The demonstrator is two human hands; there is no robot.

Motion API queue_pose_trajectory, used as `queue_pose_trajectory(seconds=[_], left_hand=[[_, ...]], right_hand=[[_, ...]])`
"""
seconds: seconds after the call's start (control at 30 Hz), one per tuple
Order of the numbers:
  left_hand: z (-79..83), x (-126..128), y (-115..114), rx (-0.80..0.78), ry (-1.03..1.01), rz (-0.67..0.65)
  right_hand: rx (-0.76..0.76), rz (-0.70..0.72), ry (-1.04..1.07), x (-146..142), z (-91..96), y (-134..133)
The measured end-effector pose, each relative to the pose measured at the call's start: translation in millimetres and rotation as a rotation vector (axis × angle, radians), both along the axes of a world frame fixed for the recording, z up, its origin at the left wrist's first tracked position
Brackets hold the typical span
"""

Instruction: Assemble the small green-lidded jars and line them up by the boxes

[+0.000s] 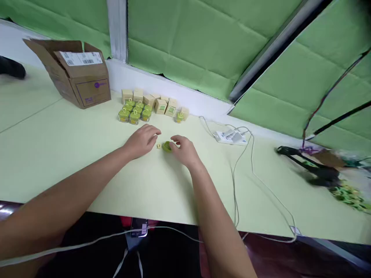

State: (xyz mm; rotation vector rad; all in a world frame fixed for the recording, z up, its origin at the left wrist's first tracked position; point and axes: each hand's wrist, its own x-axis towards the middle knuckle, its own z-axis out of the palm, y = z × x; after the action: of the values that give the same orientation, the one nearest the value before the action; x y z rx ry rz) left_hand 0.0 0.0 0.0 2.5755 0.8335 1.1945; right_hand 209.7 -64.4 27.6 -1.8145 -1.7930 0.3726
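Observation:
Low over the middle of the table is my left hand [142,139], its thumb and fingers apart with nothing visible between them. A tiny pale yellow ring-shaped piece [158,146] lies just to the right of its fingertips. My right hand [184,151] has its thumb on the right rim of a small round green lid [166,147]; the lower fingers are partly hidden. Behind the hands stands a cluster of small clear jars [135,116] with green lids and loop handles. One similar jar [179,117] stands apart, further right.
Small cream boxes [160,106] line up along the wall. An open cardboard carton [89,87] stands at back left. To the right are a white power strip [231,137] with loose white cables [252,170] and a black strap-like object [315,170]. A phone [139,227] is below the table edge.

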Motion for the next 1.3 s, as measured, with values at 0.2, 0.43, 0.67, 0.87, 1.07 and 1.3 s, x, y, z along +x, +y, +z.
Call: queue_pose_trajectory(seconds=[0.2,0.43,0.67,0.87,1.07,1.3], left_hand=[[-2.1,2,-5,0.010,0.208,-0.023],[-10.9,4,-3,0.021,0.322,-0.043],[-8.2,6,-4,0.022,0.298,-0.058],[-5.3,5,-8,0.003,0.305,-0.068],[-1.0,6,-14,-0.051,0.344,-0.079],[5.4,8,-24,-0.047,0.445,-0.045]], right_hand=[[0.122,0.029,-0.020,-3,-10.8,5],[0.210,-0.148,0.274,-4,-16.2,10],[0.240,-0.451,0.709,6,-19.8,22],[0.159,-0.528,1.066,13,-14.7,24],[0.139,-0.513,1.194,17,-15.5,24],[0.099,-0.517,1.281,12,-12.4,22]])
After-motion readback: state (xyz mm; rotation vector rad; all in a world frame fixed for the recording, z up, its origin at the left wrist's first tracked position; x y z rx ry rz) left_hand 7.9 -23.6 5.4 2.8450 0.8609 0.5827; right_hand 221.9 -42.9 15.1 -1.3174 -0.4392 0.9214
